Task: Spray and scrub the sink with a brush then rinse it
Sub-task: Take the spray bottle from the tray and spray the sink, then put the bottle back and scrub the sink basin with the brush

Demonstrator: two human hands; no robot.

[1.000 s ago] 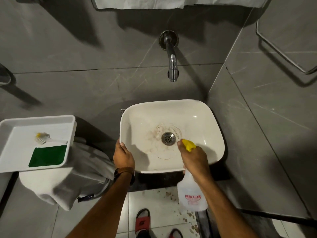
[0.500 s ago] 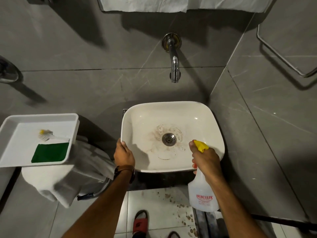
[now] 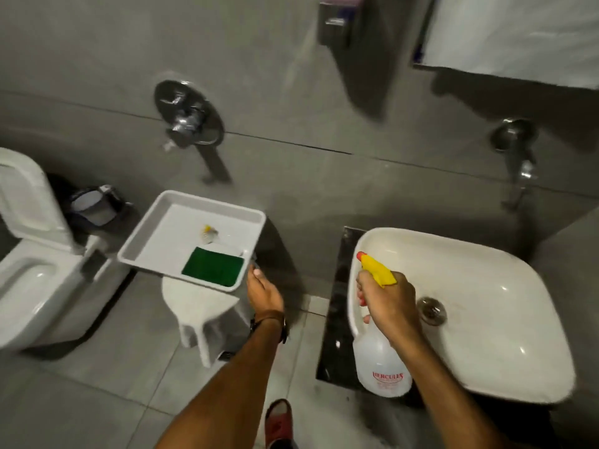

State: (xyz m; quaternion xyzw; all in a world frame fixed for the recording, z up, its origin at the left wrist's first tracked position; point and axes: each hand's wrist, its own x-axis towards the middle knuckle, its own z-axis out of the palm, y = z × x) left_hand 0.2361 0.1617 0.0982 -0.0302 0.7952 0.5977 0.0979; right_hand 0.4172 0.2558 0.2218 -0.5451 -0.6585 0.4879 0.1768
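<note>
The white sink [image 3: 505, 280] sits at the right, with its metal drain [image 3: 431, 309] in the middle of a stained basin. My right hand [image 3: 389, 306] grips the neck of a clear spray bottle [image 3: 381, 367] with a yellow nozzle, held over the sink's left rim. My left hand [image 3: 262, 293] is off the sink, its fingers at the near right corner of the white tray [image 3: 146, 241]. Whether it touches the tray I cannot tell. In the tray lie a small brush [image 3: 210, 234] with a yellow tip and a green scouring pad [image 3: 212, 267].
The tray rests on a white stool [image 3: 201, 312]. A toilet [image 3: 29, 260] stands at the left, with a small bin [image 3: 94, 205] behind it. A wall valve [image 3: 188, 121] and the tap [image 3: 518, 163] stick out from the grey wall. A red sandal [image 3: 278, 422] shows below.
My view has swung to the left. My left hand has left the sink's front rim and moved to the tray's corner. My right hand has kept the spray bottle.
</note>
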